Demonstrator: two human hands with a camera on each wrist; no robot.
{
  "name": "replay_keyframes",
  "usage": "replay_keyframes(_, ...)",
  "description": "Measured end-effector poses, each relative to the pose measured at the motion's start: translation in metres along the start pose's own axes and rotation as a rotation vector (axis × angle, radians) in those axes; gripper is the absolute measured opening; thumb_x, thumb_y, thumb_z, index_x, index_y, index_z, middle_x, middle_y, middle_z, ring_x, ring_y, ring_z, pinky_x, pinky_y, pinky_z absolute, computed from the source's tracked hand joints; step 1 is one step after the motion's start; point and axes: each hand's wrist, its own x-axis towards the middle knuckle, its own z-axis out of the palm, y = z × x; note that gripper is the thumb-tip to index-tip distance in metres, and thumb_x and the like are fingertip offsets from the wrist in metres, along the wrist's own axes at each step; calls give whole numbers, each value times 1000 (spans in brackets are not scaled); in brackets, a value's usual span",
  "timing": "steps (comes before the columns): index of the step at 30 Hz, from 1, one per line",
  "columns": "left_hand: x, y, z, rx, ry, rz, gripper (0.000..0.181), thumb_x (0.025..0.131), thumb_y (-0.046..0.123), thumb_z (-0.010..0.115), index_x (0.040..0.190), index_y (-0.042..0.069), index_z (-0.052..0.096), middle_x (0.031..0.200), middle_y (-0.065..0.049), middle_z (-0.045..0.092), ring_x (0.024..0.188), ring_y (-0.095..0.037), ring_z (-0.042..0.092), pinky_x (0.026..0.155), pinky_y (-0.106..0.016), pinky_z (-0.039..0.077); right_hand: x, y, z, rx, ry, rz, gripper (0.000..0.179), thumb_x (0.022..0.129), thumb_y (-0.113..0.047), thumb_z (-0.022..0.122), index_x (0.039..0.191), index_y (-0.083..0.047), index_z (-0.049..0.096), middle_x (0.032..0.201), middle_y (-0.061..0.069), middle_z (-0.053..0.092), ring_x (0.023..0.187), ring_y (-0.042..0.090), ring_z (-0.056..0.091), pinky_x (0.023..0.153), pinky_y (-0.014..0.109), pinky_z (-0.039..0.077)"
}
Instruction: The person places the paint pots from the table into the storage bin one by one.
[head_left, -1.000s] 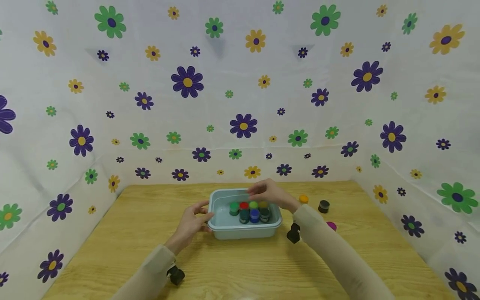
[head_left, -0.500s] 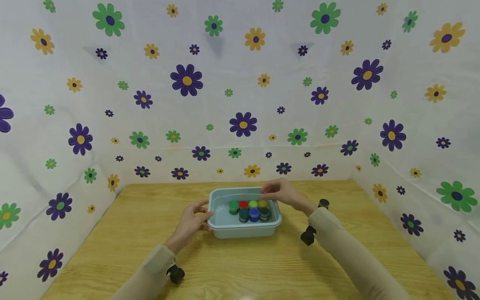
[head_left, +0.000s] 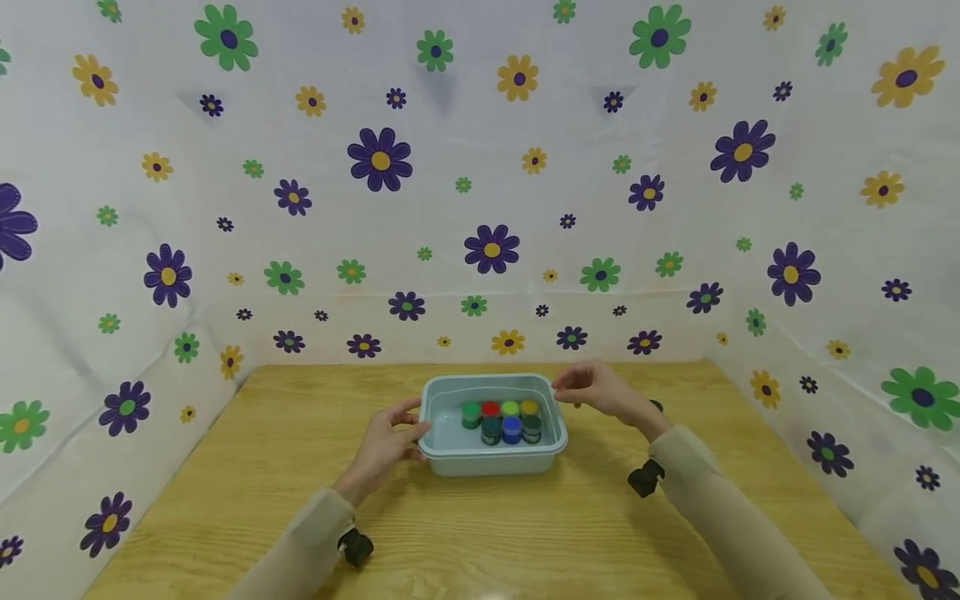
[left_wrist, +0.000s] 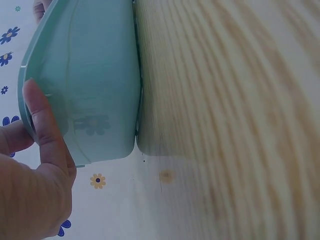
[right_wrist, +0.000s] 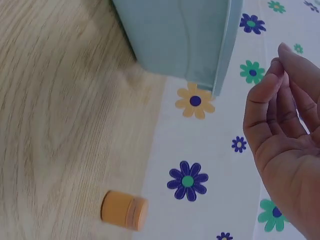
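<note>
A pale blue plastic bin (head_left: 491,465) stands on the wooden table, holding several small paint jars with coloured lids, among them a red-lidded jar (head_left: 490,410) and a blue-lidded jar (head_left: 512,430). My left hand (head_left: 386,439) grips the bin's left end, its thumb and fingers around the rim; the left wrist view shows this hand (left_wrist: 42,160) against the bin wall. Just beyond the right rim hovers my right hand (head_left: 600,390), fingers loosely curled and holding nothing. An orange jar (right_wrist: 124,210) lies below that hand in the right wrist view.
A dark jar (head_left: 657,405) peeks out behind the right wrist, mostly hidden by it. White cloth (head_left: 420,208) with printed flowers surrounds the table (head_left: 450,542) at the back and both sides. Each wrist wears a small black camera (head_left: 647,477).
My right hand has moved from above the bin rightward, past its right rim, and its forearm now covers most of the loose jars. The left hand keeps its place on the bin.
</note>
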Motion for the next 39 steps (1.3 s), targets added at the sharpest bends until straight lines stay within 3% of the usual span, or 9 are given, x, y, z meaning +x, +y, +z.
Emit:
replay_keyframes(7,-1,0,1,-3,1,-2,51,92,3,66,141,7,51,108,-15,51,70,-18,62,56,-31,60,-16,8,-21,-31,-68,39,25,92,-20,69,113,-5,68,107,15,70,88,20,65,75,31,58)
replay_keyframes(13,1,2,2,-3,3,-1,51,92,3,65,141,7,51,110,-16,50,71,-18,61,57,-31,60,-32,16,-44,-14,-153,120,33,94,-20,67,121,-2,64,116,12,69,98,19,66,87,42,57)
replay_keyframes(17,1,3,1,-5,1,3,50,93,2,64,141,5,50,109,-16,50,71,-19,61,57,-31,60,-46,24,-58,-5,-184,156,37,94,-20,66,126,0,61,125,20,65,105,17,65,93,47,54)
replay_keyframes(20,0,3,1,-5,1,2,51,93,2,64,141,4,49,108,-16,50,71,-19,61,56,-30,60,-56,29,-66,5,-189,162,38,94,-17,66,127,2,60,128,24,61,110,19,64,97,42,54)
replay_keyframes(24,0,3,1,-2,0,-12,51,93,2,64,142,6,49,108,-15,51,71,-18,61,56,-29,60,-69,37,-74,13,-212,157,40,93,-14,67,127,5,59,128,26,61,115,34,61,94,30,56)
replay_keyframes(31,1,2,1,-2,-9,5,51,93,3,65,141,6,50,108,-15,51,70,-18,62,57,-30,60,-81,50,-85,-57,-233,113,36,93,-11,66,125,5,61,127,31,59,115,43,59,88,22,56)
replay_keyframes(39,-1,1,-1,-3,-3,2,51,93,2,65,141,6,50,107,-15,50,69,-18,62,56,-30,60,-92,63,-88,-110,-285,172,44,89,-17,72,126,4,61,129,26,61,120,45,57,93,34,56)
